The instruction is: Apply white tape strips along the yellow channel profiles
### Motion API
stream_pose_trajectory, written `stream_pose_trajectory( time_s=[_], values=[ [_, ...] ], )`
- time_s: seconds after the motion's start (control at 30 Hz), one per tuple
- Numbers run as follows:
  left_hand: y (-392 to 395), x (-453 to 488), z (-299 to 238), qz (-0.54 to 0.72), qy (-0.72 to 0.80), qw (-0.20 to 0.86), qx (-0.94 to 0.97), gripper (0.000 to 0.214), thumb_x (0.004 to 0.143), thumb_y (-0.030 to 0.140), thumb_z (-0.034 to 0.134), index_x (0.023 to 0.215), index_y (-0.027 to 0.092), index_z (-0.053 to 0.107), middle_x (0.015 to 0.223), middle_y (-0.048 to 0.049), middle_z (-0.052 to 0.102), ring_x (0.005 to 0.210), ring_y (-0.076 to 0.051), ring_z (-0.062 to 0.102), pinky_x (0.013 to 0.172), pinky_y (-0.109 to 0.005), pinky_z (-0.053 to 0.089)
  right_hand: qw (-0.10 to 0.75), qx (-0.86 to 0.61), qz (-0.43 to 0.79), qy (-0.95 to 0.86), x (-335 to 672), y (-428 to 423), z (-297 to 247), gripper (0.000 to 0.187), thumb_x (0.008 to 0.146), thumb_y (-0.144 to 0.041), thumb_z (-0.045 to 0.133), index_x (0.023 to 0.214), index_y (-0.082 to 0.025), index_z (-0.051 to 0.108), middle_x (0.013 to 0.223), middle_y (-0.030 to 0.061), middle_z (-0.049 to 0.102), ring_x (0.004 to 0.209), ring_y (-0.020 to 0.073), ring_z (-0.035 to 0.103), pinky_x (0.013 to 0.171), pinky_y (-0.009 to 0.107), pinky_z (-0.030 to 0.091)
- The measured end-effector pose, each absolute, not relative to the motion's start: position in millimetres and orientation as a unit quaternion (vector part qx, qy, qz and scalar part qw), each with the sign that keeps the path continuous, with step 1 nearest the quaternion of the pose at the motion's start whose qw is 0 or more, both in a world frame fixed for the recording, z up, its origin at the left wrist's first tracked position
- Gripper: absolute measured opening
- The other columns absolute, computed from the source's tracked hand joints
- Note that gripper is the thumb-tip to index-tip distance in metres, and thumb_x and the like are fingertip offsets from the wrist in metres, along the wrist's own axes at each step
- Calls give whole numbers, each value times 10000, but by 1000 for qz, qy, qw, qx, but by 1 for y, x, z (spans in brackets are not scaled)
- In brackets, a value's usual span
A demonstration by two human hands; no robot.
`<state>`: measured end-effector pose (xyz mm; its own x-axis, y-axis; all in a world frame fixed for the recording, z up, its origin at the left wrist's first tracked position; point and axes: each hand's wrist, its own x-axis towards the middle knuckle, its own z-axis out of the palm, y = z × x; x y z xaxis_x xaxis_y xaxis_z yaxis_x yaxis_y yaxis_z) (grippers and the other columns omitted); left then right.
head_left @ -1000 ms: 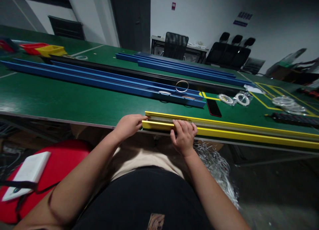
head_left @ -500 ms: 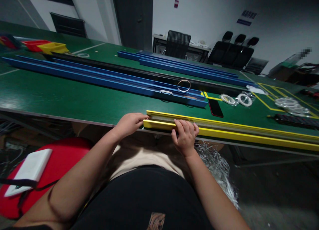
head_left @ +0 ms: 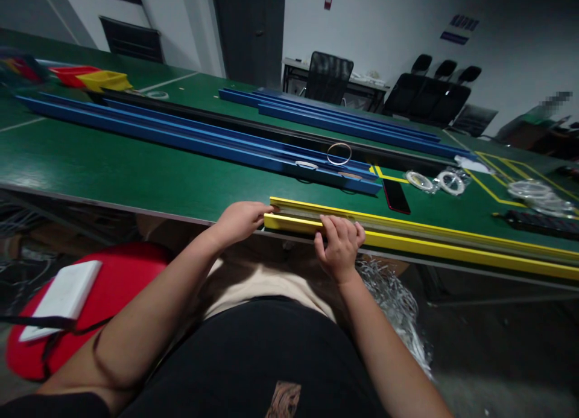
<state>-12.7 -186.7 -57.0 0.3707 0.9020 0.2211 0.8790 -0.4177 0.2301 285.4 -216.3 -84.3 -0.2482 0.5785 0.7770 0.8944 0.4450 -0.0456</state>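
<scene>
A long yellow U-shaped channel (head_left: 429, 243) lies along the near edge of the table, its open side up and its left end in front of me. At that end is my left hand (head_left: 239, 221), fingers together and fingertips reaching into the channel's mouth. What they pinch, if anything, is too small to make out. My right hand (head_left: 340, 246) is closed over the channel's near wall a little farther right, fingers over the top edge and thumb on the outer side. A greyish strip of surface shows inside the channel.
Blue channels (head_left: 190, 134) and a black channel (head_left: 253, 123) lie beyond on the green table (head_left: 136, 171). A ring (head_left: 339, 154) rests on the blue ones. A phone (head_left: 397, 196) and wrapped white coils (head_left: 451, 183) are at right. Below left stands a red stool (head_left: 131, 279).
The whole view has shifted slightly, so things appear a little farther right. Both hands keep nearly the same places on the yellow channel.
</scene>
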Motion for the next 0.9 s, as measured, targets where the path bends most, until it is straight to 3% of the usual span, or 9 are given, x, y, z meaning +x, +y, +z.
stream_pose_trajectory(
  time_s=[0.13,0.33,0.9],
  values=[
    [-186,-14,-56,162,525,58,833,409,921,222,488,1250,294,720,1226,-29,751,1081,-229,703,846,-323,502,378,-481,-213,-762,285,-216,-84,421,905,-345,620,1316,-257,638,1222,60,708,1181,235,584,1158,461,234],
    [-188,-13,-56,160,525,46,835,484,930,222,465,1366,315,653,1269,-33,734,1101,-230,697,861,-329,504,378,-483,-208,-762,286,-216,-85,426,900,-332,617,1320,-261,634,1226,59,703,1185,241,580,1156,468,231],
    [-186,-6,-47,152,548,107,816,477,885,189,455,1284,271,704,1302,-29,721,1180,-238,673,932,-314,499,384,-478,-213,-760,285,-216,-85,431,890,-332,631,1315,-259,635,1212,52,706,1169,243,585,1153,472,232]
  ],
)
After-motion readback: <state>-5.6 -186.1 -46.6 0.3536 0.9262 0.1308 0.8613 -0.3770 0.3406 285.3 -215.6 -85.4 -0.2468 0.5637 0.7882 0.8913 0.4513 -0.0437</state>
